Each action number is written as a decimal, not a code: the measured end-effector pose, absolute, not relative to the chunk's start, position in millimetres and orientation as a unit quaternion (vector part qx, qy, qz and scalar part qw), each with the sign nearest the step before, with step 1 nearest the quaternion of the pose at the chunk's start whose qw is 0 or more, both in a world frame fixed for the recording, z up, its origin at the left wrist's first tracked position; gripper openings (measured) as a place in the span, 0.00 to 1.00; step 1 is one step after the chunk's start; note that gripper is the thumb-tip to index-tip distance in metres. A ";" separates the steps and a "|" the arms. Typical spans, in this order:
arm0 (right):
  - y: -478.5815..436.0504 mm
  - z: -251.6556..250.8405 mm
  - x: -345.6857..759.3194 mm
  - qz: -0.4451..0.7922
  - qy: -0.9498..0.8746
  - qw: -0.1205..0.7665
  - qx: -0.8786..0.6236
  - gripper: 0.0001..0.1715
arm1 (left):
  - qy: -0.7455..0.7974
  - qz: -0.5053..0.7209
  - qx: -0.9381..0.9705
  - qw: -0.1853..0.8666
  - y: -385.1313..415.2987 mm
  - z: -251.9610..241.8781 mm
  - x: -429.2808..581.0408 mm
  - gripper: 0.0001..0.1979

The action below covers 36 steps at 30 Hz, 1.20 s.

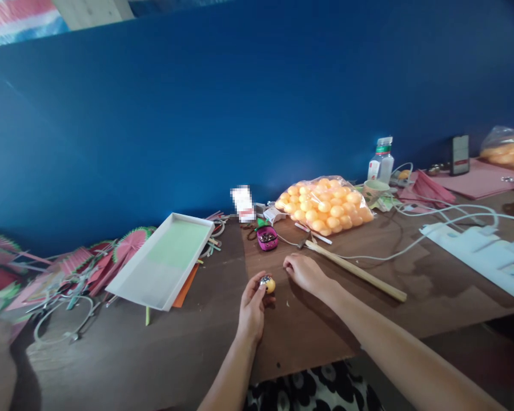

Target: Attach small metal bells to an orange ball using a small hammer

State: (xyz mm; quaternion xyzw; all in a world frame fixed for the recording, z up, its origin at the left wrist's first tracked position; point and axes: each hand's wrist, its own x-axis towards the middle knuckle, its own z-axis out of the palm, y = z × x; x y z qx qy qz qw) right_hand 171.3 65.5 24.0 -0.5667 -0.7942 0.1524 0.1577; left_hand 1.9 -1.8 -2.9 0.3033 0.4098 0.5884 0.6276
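Note:
My left hand (252, 302) is closed around a small orange ball (268, 284) whose upper side is covered in dark and silvery spots. To its right, just over the table, my right hand (304, 270) has its fingers curled together; whatever may be pinched in them is hidden. Beyond that hand lies a hammer (355, 269) with a long wooden handle, its head pointing left. A small purple container (266, 238) with dark, shiny little pieces inside stands ahead of both hands. Behind the hammer rests a clear bag of orange balls (325, 205).
At left, a white tray (154, 279) lies near pink and green paper fans (131, 244) and loose cables. To the right, a white power strip (475, 251) trails cords across the brown table (188, 337). A bottle (381, 161) and a paper cup (376, 190) stand by the blue partition.

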 end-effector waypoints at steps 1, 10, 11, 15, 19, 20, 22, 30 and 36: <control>65.6 22.8 172.4 0.151 -0.791 0.180 -0.564 0.09 | 0.409 0.588 0.303 0.628 -1.8 -2.6 2.0 0.17; 48.0 15.2 156.0 0.292 -0.693 0.358 -0.553 0.10 | 0.421 0.577 0.296 0.634 -2.3 -3.8 1.9 0.21; 45.4 14.9 153.6 0.316 -0.677 0.372 -0.551 0.11 | 0.419 0.578 0.298 0.634 -2.4 -4.0 1.8 0.21; 37.9 13.2 147.5 0.452 -0.568 0.429 -0.537 0.10 | 0.417 0.581 0.299 0.631 -2.2 -4.5 1.7 0.21; 32.3 10.0 141.7 0.613 -0.379 0.501 -0.479 0.10 | 0.411 0.581 0.302 0.634 -1.5 -4.5 2.1 0.19; 31.1 9.5 139.9 0.641 -0.335 0.513 -0.462 0.12 | 0.408 0.582 0.300 0.636 -1.5 -4.2 2.2 0.18; 28.8 9.5 136.1 0.678 -0.279 0.522 -0.436 0.14 | 0.402 0.582 0.297 0.641 -2.0 -3.1 2.2 0.17; 24.4 10.0 127.0 0.641 -0.317 0.526 -0.461 0.12 | 0.379 0.574 0.302 0.660 -3.4 -0.5 0.8 0.17; 21.3 4.4 123.1 0.547 -0.377 0.571 -0.482 0.09 | 0.374 0.568 0.279 0.678 -1.6 -3.4 -1.0 0.17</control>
